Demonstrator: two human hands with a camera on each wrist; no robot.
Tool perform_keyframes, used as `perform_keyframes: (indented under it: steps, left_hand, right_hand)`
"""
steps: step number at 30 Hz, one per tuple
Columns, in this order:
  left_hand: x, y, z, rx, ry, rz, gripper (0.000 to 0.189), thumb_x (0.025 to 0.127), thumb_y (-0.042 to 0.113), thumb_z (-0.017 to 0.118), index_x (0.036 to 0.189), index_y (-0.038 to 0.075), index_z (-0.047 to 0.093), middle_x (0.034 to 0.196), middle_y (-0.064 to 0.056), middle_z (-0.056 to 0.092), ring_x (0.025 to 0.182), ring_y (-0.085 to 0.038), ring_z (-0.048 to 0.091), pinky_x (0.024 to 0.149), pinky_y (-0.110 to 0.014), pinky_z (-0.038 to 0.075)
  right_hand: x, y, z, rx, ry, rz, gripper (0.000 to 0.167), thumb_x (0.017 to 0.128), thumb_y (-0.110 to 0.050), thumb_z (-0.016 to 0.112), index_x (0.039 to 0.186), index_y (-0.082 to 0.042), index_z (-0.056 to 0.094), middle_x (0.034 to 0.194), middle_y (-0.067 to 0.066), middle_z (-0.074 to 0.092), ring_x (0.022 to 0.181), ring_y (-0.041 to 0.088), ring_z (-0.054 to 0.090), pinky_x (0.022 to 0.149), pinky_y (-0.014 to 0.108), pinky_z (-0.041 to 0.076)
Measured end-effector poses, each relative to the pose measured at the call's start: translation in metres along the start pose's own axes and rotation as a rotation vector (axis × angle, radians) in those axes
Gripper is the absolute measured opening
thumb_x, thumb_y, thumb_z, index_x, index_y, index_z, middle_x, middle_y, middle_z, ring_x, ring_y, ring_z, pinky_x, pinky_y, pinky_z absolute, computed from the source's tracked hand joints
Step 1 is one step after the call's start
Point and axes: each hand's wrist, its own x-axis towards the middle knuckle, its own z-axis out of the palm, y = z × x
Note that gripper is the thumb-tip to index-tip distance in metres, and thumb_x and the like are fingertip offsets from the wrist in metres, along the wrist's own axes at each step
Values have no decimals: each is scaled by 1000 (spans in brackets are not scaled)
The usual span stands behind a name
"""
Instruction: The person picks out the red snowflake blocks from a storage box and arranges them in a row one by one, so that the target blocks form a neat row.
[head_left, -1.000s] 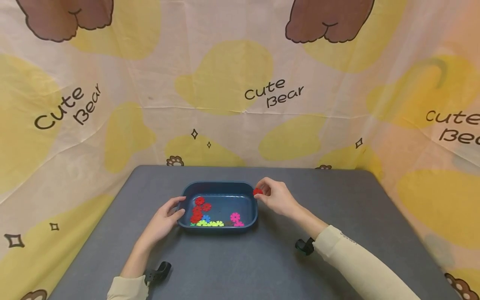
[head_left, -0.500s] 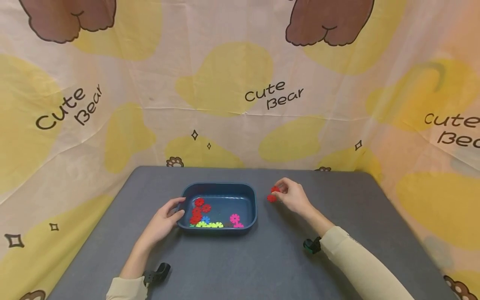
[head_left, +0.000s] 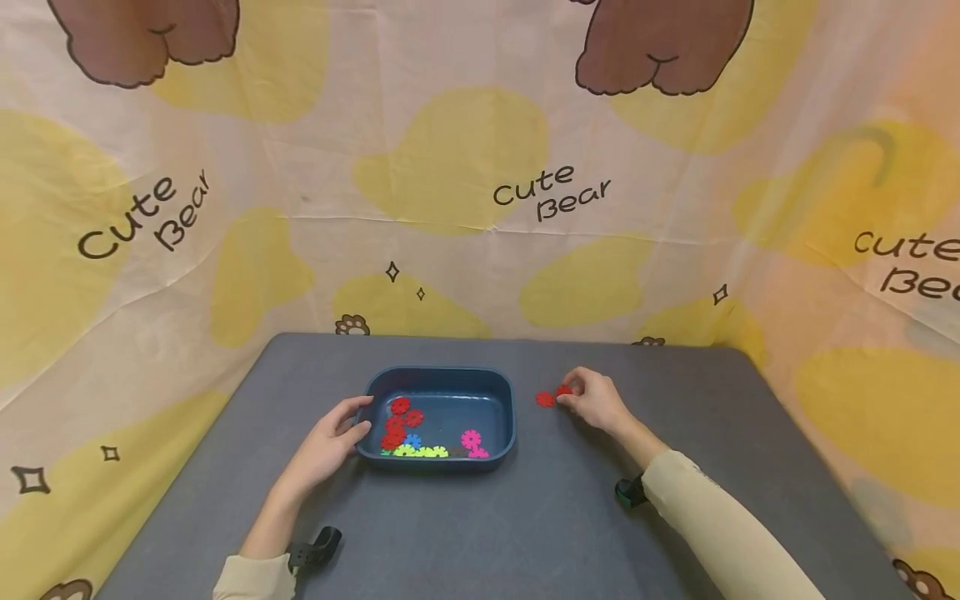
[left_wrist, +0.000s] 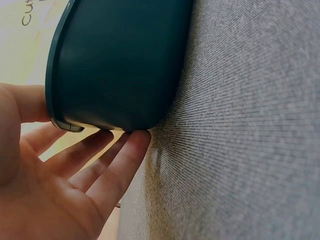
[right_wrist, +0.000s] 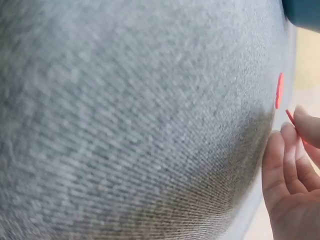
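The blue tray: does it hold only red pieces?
No. The blue tray holds red pieces, a blue one, yellow-green ones and pink ones.

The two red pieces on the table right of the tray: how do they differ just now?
The left red piece lies free on the table, untouched; the right red piece is at the fingertips of the right hand, which touch or pinch it. The left red piece sits nearer the blue tray, the right one farther. Both are small red gear-shaped discs, outside the tray.
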Motion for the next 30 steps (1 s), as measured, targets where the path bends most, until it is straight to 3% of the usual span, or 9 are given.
perform_keyframes:
  steps: [10,20,26,30]
  left_hand:
    - [2,-2,0,15,0,2,51,105,20,58,152,9,42,157,-25,34,135,-45,49,94,-49,55]
    - [4,-2,-1,26,-1,16,51,105,19,57,152,8,41,157,-27,33,134,-48,49,95,-51,55]
    - [3,-4,-1,46,-9,22,52,105,20,57,152,8,41,157,-27,33,135,-48,48,95,-52,54]
    - [3,-4,-1,45,-11,24,52,105,20,57,152,8,41,157,-27,33,135,-48,48,95,-52,54]
  right_hand:
    - [1,3,3,-72,-21,-12,22,90,-13,78,105,-1,68,76,4,58,64,17,51,58,31,43]
    - [5,-4,-7,-143,-31,-57,20,92,-13,76,106,0,68,86,6,63,76,21,58,65,36,51]
    - [0,-20,-12,-83,-11,-90,21,96,-13,71,111,1,69,98,7,68,90,25,63,76,42,55]
    - [-3,-35,-13,-28,22,-103,16,96,-14,71,108,-4,70,98,6,69,90,24,63,78,43,55]
